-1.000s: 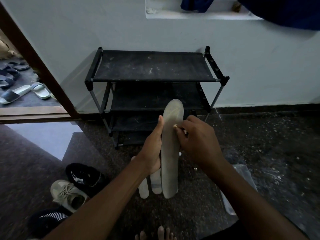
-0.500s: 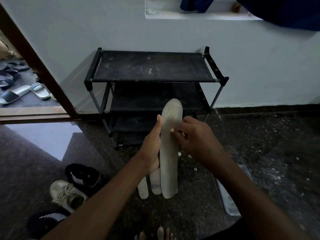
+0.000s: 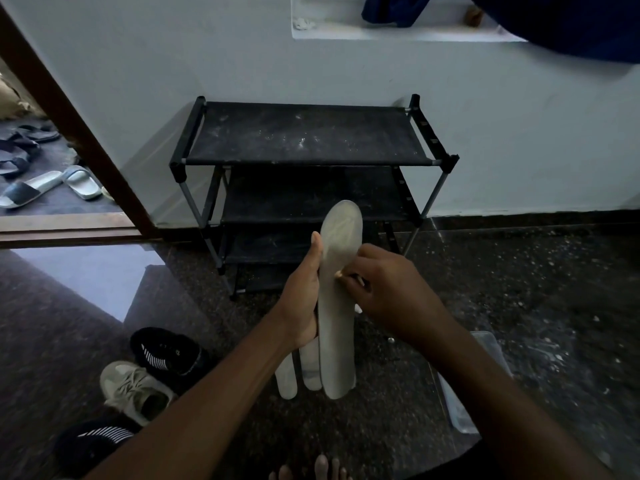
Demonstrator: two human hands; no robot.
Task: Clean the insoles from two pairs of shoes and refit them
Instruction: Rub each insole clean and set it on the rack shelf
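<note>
Looking down at a dark speckled floor, facing a black shoe rack (image 3: 304, 133) set against a pale wall. Noting a beige sneaker (image 3: 135, 389) between two black shoes (image 3: 169, 351) at lower left, sandals (image 3: 48, 185) beyond the doorway, and a clear plastic box (image 3: 464, 403) partly hidden behind the right forearm. Gripping a grey insole (image 3: 337, 323) upright in front of the rack with the left hand (image 3: 301, 306), thumb along its edge, clutching two more insoles (image 3: 310, 368) behind it. Pinching a small pale object (image 3: 337, 274), too small to identify, against the insole's middle with the right hand (image 3: 391, 296).
</note>
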